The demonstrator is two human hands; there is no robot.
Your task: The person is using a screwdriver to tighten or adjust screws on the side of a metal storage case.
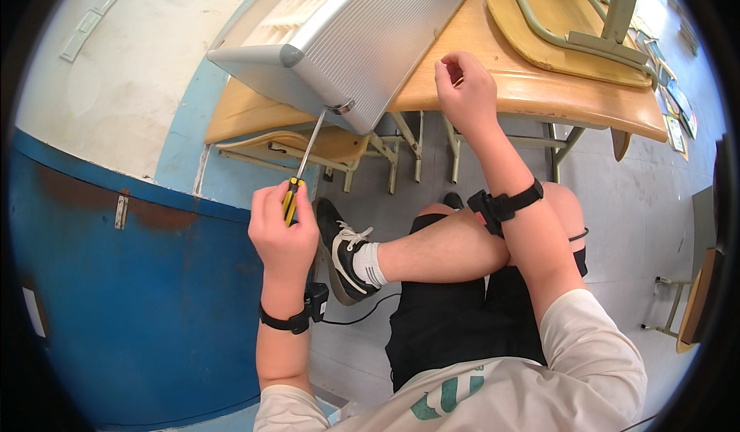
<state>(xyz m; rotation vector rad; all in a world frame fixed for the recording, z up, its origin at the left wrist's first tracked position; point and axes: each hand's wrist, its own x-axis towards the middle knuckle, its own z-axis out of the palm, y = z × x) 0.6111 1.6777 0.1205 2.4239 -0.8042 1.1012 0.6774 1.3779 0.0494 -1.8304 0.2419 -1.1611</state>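
My left hand (283, 227) grips a screwdriver (292, 201) by its yellow-and-black handle. The steel shaft slants up, its tip at or very near a small metal clip (341, 107) on the lower end of a long fixture. This fixture (370, 44) has a ribbed aluminium housing, a grey corner cap and white slats inside. It rests tilted on a wooden desk (462, 33), its near end jutting past the edge. Above the desk's front edge, right of the housing, hovers my right hand (468, 91) with curled fingers. Whether it pinches something small cannot be told.
An upturned chair (555, 27) lies on the desk at right. Below the desk stand a wooden seat (329, 146) and metal legs. A blue panel (144, 293) rises close at left. Books (676, 108) lie on the floor far right. A black cable (370, 313) runs near my shoe.
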